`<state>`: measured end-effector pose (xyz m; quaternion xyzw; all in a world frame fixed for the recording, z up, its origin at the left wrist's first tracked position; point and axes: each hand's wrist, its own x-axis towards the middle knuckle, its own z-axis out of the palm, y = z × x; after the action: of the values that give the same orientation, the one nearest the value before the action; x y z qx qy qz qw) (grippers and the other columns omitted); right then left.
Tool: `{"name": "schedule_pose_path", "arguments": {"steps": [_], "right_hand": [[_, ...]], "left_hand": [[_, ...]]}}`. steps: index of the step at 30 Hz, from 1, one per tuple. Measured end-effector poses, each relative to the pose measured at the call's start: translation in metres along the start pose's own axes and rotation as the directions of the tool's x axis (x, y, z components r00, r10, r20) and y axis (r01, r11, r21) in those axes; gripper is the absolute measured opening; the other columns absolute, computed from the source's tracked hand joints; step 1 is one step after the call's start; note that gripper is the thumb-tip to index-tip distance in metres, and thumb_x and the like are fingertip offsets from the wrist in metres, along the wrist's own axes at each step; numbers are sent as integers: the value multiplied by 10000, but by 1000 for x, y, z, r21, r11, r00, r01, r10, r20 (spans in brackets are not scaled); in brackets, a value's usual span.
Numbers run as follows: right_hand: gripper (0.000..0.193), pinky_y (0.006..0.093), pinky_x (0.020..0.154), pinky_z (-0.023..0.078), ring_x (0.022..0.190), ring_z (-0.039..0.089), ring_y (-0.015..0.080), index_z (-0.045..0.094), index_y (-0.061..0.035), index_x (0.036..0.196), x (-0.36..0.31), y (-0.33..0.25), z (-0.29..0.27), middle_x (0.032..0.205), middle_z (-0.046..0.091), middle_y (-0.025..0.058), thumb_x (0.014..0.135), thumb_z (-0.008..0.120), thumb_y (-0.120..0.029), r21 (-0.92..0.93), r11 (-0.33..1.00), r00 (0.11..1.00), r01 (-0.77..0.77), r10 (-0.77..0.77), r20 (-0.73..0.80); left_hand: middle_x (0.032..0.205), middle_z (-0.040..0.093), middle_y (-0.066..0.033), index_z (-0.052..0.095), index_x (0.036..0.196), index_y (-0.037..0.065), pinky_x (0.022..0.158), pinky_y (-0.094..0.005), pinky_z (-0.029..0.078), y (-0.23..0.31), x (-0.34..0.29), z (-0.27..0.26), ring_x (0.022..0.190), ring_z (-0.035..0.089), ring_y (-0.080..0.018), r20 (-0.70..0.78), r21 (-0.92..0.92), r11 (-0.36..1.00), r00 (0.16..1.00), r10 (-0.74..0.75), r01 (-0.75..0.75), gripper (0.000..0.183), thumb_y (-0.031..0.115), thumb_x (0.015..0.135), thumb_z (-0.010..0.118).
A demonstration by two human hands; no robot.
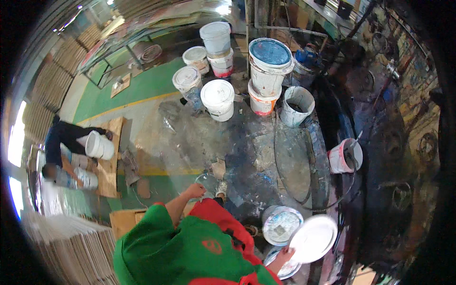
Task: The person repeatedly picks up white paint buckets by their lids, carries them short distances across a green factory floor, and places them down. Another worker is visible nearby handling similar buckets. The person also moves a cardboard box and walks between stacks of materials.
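Note:
In my right hand (285, 255) is the rim of a round white bucket lid (314, 239). The lid is tilted beside a paint-smeared white bucket (282, 224), and part of another bucket (286, 271) shows beneath the hand. My left hand (195, 191) hangs in front of me with its fingers curled. A thin pale strand shows just above those fingers, but I cannot make out what they hold, if anything. My shoe (221, 189) stands on the stained floor a little to the right of that hand.
Several lidded white buckets (217, 99) stand ahead, some stacked, near an uncovered bucket (298, 106). A hose (313, 209) loops over the floor to a red-stained bucket (343, 156). At left another person (64, 147) handles white buckets by a wooden board (114, 161); cardboard stacks (71, 251) lie nearby.

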<state>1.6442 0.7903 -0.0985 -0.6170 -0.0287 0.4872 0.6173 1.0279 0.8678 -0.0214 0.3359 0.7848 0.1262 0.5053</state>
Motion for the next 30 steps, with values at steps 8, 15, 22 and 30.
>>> {"name": "schedule_pose_path", "arguments": {"steps": [8, 15, 22, 30], "right_hand": [[253, 342, 607, 531, 712, 572, 206, 551, 13, 957, -11, -38, 486, 839, 572, 107, 795, 654, -152, 69, 993, 984, -99, 88, 153], [471, 385, 517, 538, 590, 591, 283, 496, 105, 789, -37, -133, 803, 730, 555, 170, 783, 721, -309, -122, 992, 924, 11, 37, 382], [397, 363, 548, 460, 524, 586, 227, 616, -42, 610, -58, 15, 656, 573, 614, 80, 845, 565, -357, -699, 394, 736, 597, 77, 672], [237, 378, 455, 466, 521, 609, 241, 624, -37, 655, -84, 40, 130, 616, 627, 109, 751, 609, -253, -961, 139, 948, -239, 249, -200]], "left_hand": [[692, 638, -91, 639, 856, -27, 525, -305, 488, -73, 6, -115, 583, 613, -161, -181, -468, 882, 970, -159, 57, 317, 285, 858, 579], [737, 588, -88, 581, 946, 24, 485, -325, 471, -163, -42, -110, 611, 602, -218, -5, -816, 519, 896, -445, 253, 284, 300, 895, 537], [719, 607, -74, 579, 902, 15, 497, -339, 473, -149, -24, -65, 631, 630, -210, 51, -588, 778, 970, -239, 223, 248, 260, 881, 553], [742, 641, -70, 632, 855, 43, 511, -317, 471, -39, 83, -103, 591, 606, -171, 11, 62, 956, 958, 285, -285, 218, 254, 812, 602]]}}
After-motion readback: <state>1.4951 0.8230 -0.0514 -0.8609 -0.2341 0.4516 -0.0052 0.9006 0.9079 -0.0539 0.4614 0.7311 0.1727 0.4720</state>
